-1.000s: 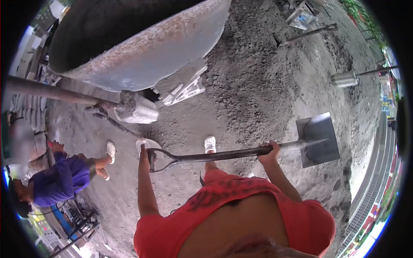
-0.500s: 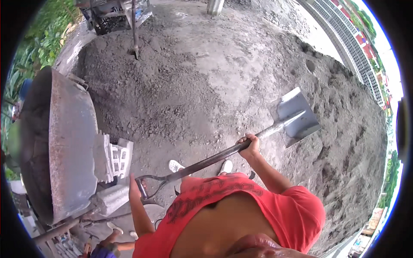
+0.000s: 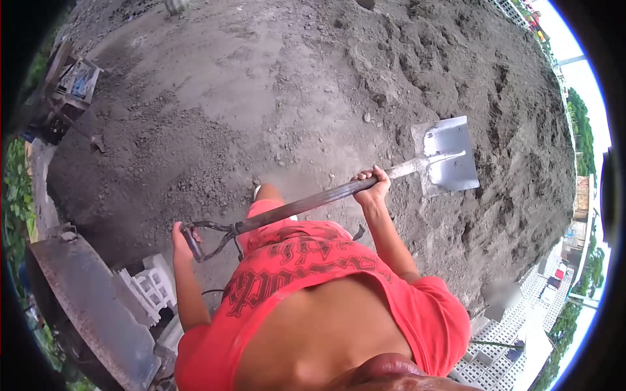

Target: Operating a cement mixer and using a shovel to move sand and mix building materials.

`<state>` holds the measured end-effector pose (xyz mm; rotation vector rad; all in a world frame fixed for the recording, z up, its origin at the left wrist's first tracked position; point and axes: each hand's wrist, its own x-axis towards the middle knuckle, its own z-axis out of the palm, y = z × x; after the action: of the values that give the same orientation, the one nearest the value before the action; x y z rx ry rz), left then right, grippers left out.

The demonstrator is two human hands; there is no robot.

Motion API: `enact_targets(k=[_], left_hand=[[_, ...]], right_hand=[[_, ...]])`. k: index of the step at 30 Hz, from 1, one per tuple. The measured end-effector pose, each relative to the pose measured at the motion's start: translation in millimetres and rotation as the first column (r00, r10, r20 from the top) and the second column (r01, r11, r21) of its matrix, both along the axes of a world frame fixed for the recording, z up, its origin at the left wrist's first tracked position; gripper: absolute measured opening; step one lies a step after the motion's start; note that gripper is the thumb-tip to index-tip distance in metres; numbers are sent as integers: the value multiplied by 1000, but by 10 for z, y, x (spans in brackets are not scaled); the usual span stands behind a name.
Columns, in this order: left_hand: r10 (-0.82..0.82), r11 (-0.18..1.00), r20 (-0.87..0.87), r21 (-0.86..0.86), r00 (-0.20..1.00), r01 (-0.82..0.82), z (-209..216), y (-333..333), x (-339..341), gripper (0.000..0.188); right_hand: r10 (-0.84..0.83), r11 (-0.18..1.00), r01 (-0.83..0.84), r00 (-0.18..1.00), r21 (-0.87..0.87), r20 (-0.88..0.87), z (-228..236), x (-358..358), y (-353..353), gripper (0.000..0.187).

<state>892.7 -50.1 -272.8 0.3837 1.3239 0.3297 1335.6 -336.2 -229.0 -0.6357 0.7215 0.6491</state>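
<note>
Soft daylight falls fairly evenly over the loose grey soil [image 3: 215, 91], with darker shading in its hollows. The bright white sky [image 3: 580, 49] washes out at right, fringed blue along the curved black border. The flat silver metal shovel blade [image 3: 451, 156] catches pale glare. A roundish grey patch [image 3: 502, 294] is blurred.

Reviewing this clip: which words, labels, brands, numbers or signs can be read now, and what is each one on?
Red shirt: dark, ornate lettering across the front; I don't copy out printed words.
Shovel: no lettering visible.
Background at the right edge: too small to make out any text.
</note>
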Motion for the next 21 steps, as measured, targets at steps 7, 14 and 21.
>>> enact_targets(k=[7,14,21], left_hand=[[-143,988,212,-23,967,151,-84,344,1192,46],[-232,936,158,-231,960,264,-307,902,2784,49],[-418,873,281,-141,864,468,-32,1290,4804,50]], right_hand=[[-81,991,77,996,111,36,9,925,25,18],[-148,989,148,989,7,21,118,2222,215,17],[-313,949,308,947,70,75,312,3718,117,17]])
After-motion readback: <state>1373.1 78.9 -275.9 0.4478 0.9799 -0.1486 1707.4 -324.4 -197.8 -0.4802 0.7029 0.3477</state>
